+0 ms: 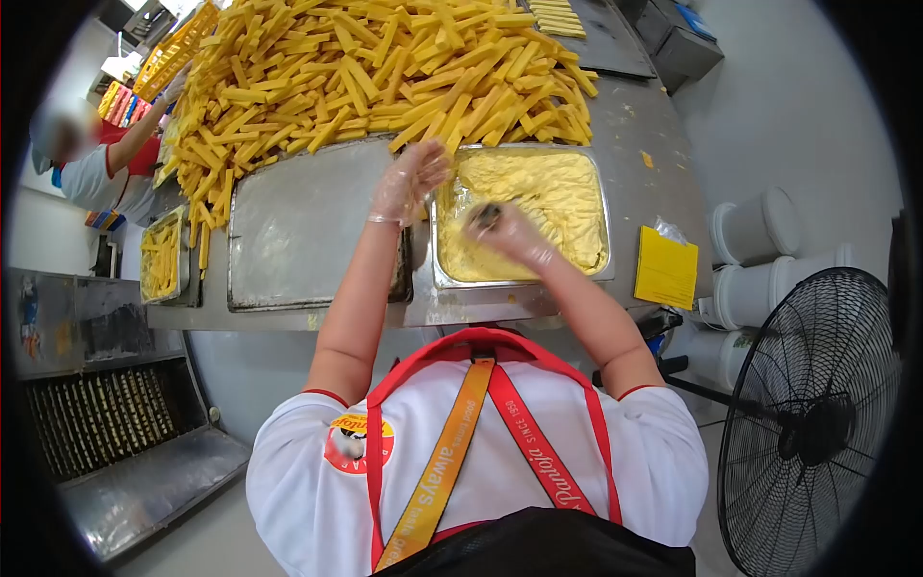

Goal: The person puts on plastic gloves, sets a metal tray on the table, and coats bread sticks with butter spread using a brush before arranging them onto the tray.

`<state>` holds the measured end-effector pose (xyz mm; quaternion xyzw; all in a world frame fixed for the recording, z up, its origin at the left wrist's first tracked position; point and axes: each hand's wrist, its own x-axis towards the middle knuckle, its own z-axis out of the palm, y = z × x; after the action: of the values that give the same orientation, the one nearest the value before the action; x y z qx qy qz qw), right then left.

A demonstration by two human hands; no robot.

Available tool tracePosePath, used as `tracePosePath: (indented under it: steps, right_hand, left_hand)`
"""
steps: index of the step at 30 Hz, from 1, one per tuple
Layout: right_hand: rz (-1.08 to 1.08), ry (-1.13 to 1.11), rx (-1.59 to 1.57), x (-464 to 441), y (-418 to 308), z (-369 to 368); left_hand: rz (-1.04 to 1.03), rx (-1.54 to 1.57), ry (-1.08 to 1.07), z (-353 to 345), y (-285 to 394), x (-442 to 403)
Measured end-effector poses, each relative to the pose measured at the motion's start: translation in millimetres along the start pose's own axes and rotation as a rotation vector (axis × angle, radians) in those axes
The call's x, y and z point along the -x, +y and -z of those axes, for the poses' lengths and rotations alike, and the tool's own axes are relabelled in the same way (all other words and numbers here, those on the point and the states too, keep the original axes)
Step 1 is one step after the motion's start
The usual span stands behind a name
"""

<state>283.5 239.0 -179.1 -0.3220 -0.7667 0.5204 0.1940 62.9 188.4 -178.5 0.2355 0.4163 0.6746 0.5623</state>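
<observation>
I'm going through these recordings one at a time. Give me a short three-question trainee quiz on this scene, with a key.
1. True or false: the camera wearer's left hand and right hand are both gloved.
2. Which hand holds the dark tool?
A) left
B) right
C) neither
3. Fill in one word: in the picture, the flat tray lies to the ____ of the metal pan.

Key: 1. True; 2. B; 3. left.

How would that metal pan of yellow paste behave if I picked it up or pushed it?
The pan is probably heavy, with paste spread across it. The paste likely won't slosh much: its surface ridges hold their shape. Broad and flat-lying, the pan seems unlikely to tip.
</observation>
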Motion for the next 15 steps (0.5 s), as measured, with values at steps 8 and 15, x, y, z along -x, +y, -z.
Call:
tracePosePath:
  steps: [8,15]
  right_hand:
    - [0.407,0.049,0.544,-4,22,18]
    - [-0.142,0.326,0.337,-42,7,82]
  left_hand:
    - [-0.395,-0.999,0.291,11,-12,-53]
    - [-0.482,-1.625,0.278,0,-18,-65]
